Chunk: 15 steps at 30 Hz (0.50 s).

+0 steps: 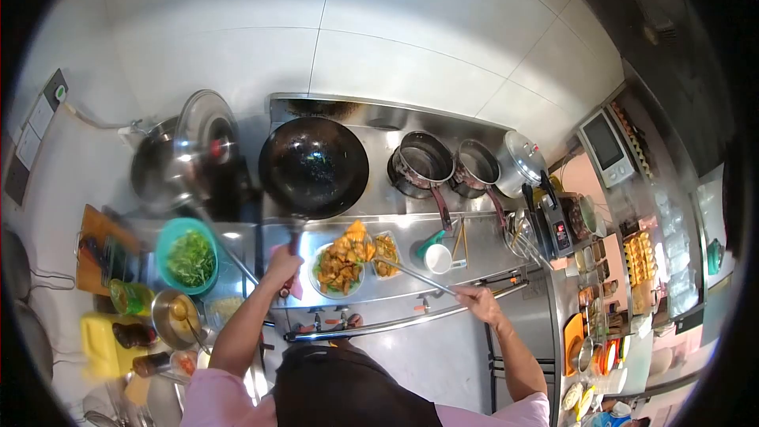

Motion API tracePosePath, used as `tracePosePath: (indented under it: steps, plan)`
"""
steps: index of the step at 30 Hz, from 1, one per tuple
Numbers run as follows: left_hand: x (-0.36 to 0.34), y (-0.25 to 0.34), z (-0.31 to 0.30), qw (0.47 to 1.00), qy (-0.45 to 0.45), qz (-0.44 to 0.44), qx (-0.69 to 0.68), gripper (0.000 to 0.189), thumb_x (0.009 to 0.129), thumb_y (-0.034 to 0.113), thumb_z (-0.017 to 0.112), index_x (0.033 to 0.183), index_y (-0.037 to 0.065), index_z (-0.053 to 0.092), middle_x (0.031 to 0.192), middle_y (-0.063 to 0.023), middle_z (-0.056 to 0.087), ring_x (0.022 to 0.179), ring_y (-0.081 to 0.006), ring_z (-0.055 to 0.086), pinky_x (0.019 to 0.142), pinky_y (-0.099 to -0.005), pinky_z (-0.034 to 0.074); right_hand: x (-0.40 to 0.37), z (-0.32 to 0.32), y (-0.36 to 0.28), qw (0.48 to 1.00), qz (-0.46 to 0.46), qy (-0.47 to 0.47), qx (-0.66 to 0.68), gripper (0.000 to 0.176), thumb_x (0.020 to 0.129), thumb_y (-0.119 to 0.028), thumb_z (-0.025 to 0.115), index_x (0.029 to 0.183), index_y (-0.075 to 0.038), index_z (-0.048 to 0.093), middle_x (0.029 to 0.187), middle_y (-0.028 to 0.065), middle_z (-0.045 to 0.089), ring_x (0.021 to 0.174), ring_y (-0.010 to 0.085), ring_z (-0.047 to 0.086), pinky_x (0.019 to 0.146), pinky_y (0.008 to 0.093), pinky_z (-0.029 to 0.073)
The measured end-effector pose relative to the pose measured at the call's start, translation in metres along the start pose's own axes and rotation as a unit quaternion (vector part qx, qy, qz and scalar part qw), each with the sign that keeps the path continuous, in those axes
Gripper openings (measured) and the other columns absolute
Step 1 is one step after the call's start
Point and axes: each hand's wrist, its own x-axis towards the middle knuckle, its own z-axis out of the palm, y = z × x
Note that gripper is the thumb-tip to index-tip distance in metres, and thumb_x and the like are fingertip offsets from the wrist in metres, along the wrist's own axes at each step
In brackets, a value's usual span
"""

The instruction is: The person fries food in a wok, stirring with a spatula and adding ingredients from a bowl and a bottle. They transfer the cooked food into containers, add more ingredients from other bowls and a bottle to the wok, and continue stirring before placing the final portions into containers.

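Observation:
My left hand [282, 267] is closed around the handle [296, 237] of a black wok [314, 174], with a pink cloth [296, 285] against the grip. The wok rests on the stove, dark and shiny inside. In my right hand [479, 302] is a long-handled metal utensil [419, 276], slanting left toward a heap of browned, orange-coated food pieces [340, 266]. Its head is hidden at the food. Under the heap shows the rim of a round plate [318, 288]. Just right of it stands a clear container [387, 257] with similar food.
Two saucepans [424, 160] sit on the burners to the right, handles pointing toward me. A white cup [437, 258] stands on the counter. To the left are a teal bowl of greens [188, 256], a steel bowl [177, 319] and a large lidded pot [158, 170]. A metal rail [411, 321] runs along the front.

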Motion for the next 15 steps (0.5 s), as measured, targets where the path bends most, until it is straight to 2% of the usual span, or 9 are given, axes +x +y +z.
tracePosePath:
  steps: [3,4,7,8,11,15]
  plan:
    - [0.000,-0.001,0.003,1.000,0.011,0.001,0.016,0.010,0.074,0.009,0.065,0.075,0.002,0.058,0.061,-0.0068,0.061,0.050,-0.0181,0.061,0.045,-0.0330,0.048,0.005,0.001,-0.025,0.974,0.098,-0.073,-0.192,0.029,0.093,-0.032,0.064,0.121,-0.024,0.070,0.101,0.0134,0.073,0.091,0.0282,0.070,0.081,0.0388,0.055]
    - [-0.001,0.000,0.005,0.999,0.025,0.013,0.026,0.010,0.074,0.009,0.065,0.075,0.002,0.058,0.060,-0.0068,0.060,0.050,-0.0181,0.061,0.045,-0.0330,0.047,0.007,0.010,-0.027,0.977,0.019,-0.038,-0.208,0.027,0.094,-0.035,0.060,0.118,-0.028,0.070,0.098,0.0129,0.072,0.093,0.0330,0.068,0.083,0.0442,0.054]
    - [-0.002,0.004,0.005,0.999,0.033,0.023,0.017,0.009,0.075,0.008,0.064,0.077,0.002,0.057,0.059,-0.0070,0.059,0.047,-0.0178,0.060,0.043,-0.0333,0.047,0.031,0.025,-0.042,0.944,-0.023,-0.072,-0.322,0.028,0.094,-0.032,0.058,0.119,-0.026,0.069,0.095,0.0118,0.072,0.092,0.0321,0.069,0.080,0.0460,0.054]
    - [-0.003,0.005,0.005,0.999,0.029,0.021,0.006,0.008,0.075,0.007,0.063,0.077,0.002,0.057,0.059,-0.0071,0.059,0.046,-0.0177,0.059,0.043,-0.0334,0.047,0.040,0.027,-0.064,0.908,-0.011,-0.117,-0.401,0.033,0.093,-0.028,0.055,0.124,-0.028,0.065,0.095,0.0109,0.072,0.088,0.0316,0.069,0.075,0.0449,0.054]
    - [-0.013,0.020,0.006,0.999,0.008,-0.024,-0.031,0.008,0.075,0.006,0.062,0.078,0.001,0.057,0.060,-0.0077,0.059,0.043,-0.0175,0.057,0.040,-0.0337,0.046,0.057,0.026,-0.125,0.883,-0.013,-0.134,-0.450,0.033,0.094,-0.027,0.053,0.124,-0.030,0.065,0.094,0.0082,0.070,0.088,0.0300,0.069,0.073,0.0450,0.055]
    - [-0.004,0.002,0.010,1.000,0.013,-0.008,-0.026,0.008,0.075,0.004,0.061,0.080,-0.001,0.056,0.059,-0.0082,0.058,0.041,-0.0178,0.056,0.039,-0.0340,0.046,0.069,0.023,-0.184,0.843,-0.023,-0.152,-0.515,0.032,0.090,-0.020,0.055,0.119,-0.027,0.067,0.092,0.0083,0.070,0.085,0.0276,0.071,0.069,0.0420,0.055]
